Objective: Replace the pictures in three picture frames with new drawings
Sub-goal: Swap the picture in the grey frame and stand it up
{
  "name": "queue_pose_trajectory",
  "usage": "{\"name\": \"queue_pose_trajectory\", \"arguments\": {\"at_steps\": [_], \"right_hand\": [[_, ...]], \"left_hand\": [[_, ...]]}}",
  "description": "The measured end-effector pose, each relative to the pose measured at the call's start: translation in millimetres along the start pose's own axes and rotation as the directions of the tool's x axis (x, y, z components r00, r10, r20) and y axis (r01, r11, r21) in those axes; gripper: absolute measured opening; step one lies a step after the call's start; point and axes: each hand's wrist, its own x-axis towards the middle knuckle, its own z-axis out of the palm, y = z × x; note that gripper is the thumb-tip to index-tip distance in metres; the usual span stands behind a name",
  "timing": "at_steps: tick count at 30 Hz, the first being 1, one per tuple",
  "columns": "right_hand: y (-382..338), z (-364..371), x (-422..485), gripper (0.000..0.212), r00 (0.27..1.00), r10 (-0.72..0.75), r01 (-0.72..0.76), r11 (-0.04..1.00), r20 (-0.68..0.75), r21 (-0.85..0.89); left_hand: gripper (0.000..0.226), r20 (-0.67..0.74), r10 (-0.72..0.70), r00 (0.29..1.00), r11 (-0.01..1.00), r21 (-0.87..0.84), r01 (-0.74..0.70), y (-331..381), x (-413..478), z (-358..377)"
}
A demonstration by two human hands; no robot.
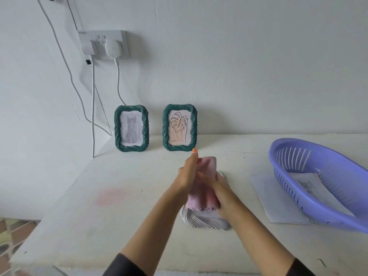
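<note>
Your landmark is the white ribbed picture frame (205,220) lying flat on the white surface (99,216), close in front of you. Both your hands are directly above it, and they share a pale pink cloth (207,168) with a zigzag-cut lower edge that hangs down onto the frame's top face.

Your left hand (187,172) has its grip closed on the cloth's upper left side, with one orange-nailed finger stretched straight up past it. Your right hand (221,194) has its grip wrapped round the lower right part of the cloth, low over the frame.

Beyond the white frame, two dark green twisted-rope picture frames stand upright against the wall:
- The one further left (117,126) holds a grey cat drawing.
- The one almost straight behind (165,126) holds a line drawing of a leaf on a peach ground.

They stand near each other but do not touch.

To the right of the white frame a white paper sheet (278,200) lies flat. A lilac slotted plastic basket (338,176) sits tilted over the sheet's far side, with printed papers (306,182) inside it.

To the left of the frame, a faint pink smear (111,196) marks the surface.
</note>
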Motion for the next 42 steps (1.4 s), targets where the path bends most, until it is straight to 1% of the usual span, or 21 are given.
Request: {"name": "queue_pose_trajectory", "arguments": {"at_steps": [1,3,5,7,9,10,11,12,14,16,17,21,23,26,27,29,32,34,36,39,42], "right_hand": [[0.0,-1.0,2.5,0.033,0.999,0.020,-0.018,0.997,-0.038,0.072],[-2.8,-10.4,6.9,0.029,0.997,0.043,-0.027,0.973,-0.064,0.227],[-13.6,-25.1,11.1,0.025,0.990,-0.019,0.058,0.958,-0.139,0.280],[-25.4,-39.5,16.2,0.017,0.945,-0.159,0.203,0.971,-0.287,0.128],[-32.1,-49.5,23.5,0.017,0.847,-0.384,0.284,0.911,-0.368,-0.298],[-31.1,-52.3,27.8,0.018,0.803,-0.503,0.284,0.794,-0.318,-0.538],[-26.5,-54.8,34.3,0.026,0.785,-0.578,0.252,0.626,-0.223,-0.738],[-18.9,-57.0,40.6,0.038,0.803,-0.588,0.216,0.440,-0.098,-0.872],[-3.3,-56.3,48.6,0.053,0.888,-0.448,0.186,0.138,0.106,-0.973],[11.8,-53.0,51.5,0.056,0.932,-0.296,0.194,-0.072,0.207,-0.978],[17.9,-50.4,51.6,0.056,0.938,-0.258,0.202,-0.138,0.232,-0.970],[32.0,-48.8,35.2,0.055,0.896,-0.239,0.336,-0.188,0.375,-0.923],[36.1,-58.2,17.7,0.054,0.843,-0.201,0.449,-0.245,0.498,-0.859],[29.8,-77.5,-4.7,0.055,0.801,-0.115,0.533,-0.308,0.587,-0.788],[24.6,-82.2,-5.4,0.057,0.800,-0.094,0.536,-0.335,0.593,-0.775],[11.0,-83.9,1.1,0.061,0.841,-0.072,0.499,-0.285,0.537,-0.819],[7.9,-78.5,29.6,0.056,0.903,-0.195,0.334,-0.238,0.382,-0.912],[14.7,-64.0,39.8,0.054,0.911,-0.244,0.285,-0.208,0.332,-0.936],[28.2,-54.1,33.8,0.054,0.876,-0.246,0.370,-0.204,0.414,-0.906],[37.7,-67.4,4.1,0.055,0.803,-0.142,0.542,-0.231,0.579,-0.808],[21.2,-88.9,-11.1,0.056,0.791,-0.127,0.526,-0.358,0.598,-0.771]], "left_hand": [[0.083,0.010,-0.002,1.000,0.999,-0.039,0.003,-1.0,0.4,4.2],[0.065,-0.095,0.090,0.991,0.995,-0.035,-0.094,-5.1,2.5,5.1],[0.046,-0.247,0.262,0.933,0.948,0.246,-0.201,-15.5,9.3,-3.6],[0.045,-0.239,0.380,0.894,0.817,0.540,-0.203,-33.5,16.0,-13.5],[0.047,-0.144,0.352,0.925,0.687,0.710,-0.151,-56.9,25.3,-16.7],[0.047,-0.105,0.328,0.939,0.625,0.769,-0.132,-68.0,30.2,-16.7],[0.047,-0.081,0.321,0.944,0.577,0.807,-0.127,-75.2,32.8,-16.1],[0.047,-0.076,0.315,0.946,0.555,0.823,-0.119,-79.3,35.0,-16.0],[0.047,-0.082,0.313,0.946,0.542,0.833,-0.108,-80.8,37.3,-15.3],[0.047,-0.081,0.313,0.946,0.532,0.840,-0.105,-81.7,38.7,-16.1],[0.047,-0.077,0.316,0.946,0.522,0.847,-0.106,-82.0,38.4,-16.5],[0.049,-0.034,0.324,0.946,0.462,0.878,-0.127,-82.9,37.5,-19.4],[0.048,-0.038,0.323,0.946,0.472,0.872,-0.126,-82.4,37.7,-20.2],[0.047,-0.040,0.305,0.951,0.494,0.861,-0.122,-81.6,38.4,-19.8],[0.047,-0.035,0.299,0.954,0.490,0.863,-0.122,-81.6,38.0,-19.9],[0.047,-0.027,0.289,0.957,0.486,0.866,-0.122,-80.9,37.5,-20.1],[0.047,-0.027,0.281,0.959,0.492,0.862,-0.120,-79.7,36.3,-19.7],[0.047,-0.030,0.287,0.957,0.487,0.865,-0.119,-79.7,35.8,-19.3],[0.046,-0.022,0.294,0.956,0.479,0.868,-0.127,-79.7,35.8,-19.5],[0.046,-0.034,0.291,0.956,0.507,0.853,-0.123,-79.3,35.4,-19.7],[0.046,-0.038,0.289,0.957,0.512,0.851,-0.121,-79.1,35.7,-19.8]]}}
